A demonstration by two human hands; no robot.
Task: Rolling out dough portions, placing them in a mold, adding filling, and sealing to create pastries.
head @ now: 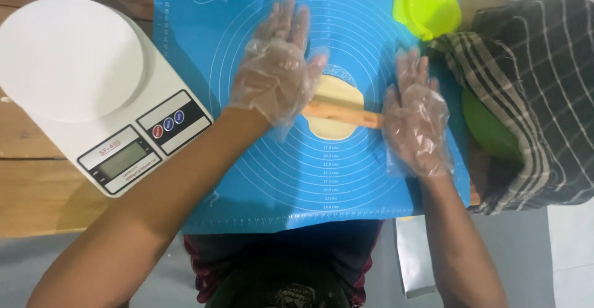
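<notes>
1. Lay spread across the table middle: one blue silicone baking mat [260,178], printed with rings, largest thing in view.
2. Stood at about nine o'clock from the mat's centre, on the wooden table [31,190]: one white kitchen scale [93,91], round platform bare.
3. Draped at three o'clock over a green bowl [489,128]: one dark checked cloth [538,85].
4. Rested at one o'clock, at the mat's far right corner: one lime-green plastic dumpling mould [430,8], hinged open.
5. Pressed flat, fingers released and spread, palm down in a clear plastic glove: left hand [275,73], over the left end of the pin; nothing grasped.
6. Likewise flat and gloved, fingers extended toward twelve o'clock: right hand [416,119], over the pin's right end; neither hand nearer than the other, one at each end.
7. Sat at the ring pattern's centre, between the hands: one pale round dough disc [337,94], flattened, partly hidden under the left palm.
8. Lay across the dough: one slim wooden rolling pin [343,115], long axis running from nine to three o'clock, tipped slightly toward four, touching both palms.
</notes>
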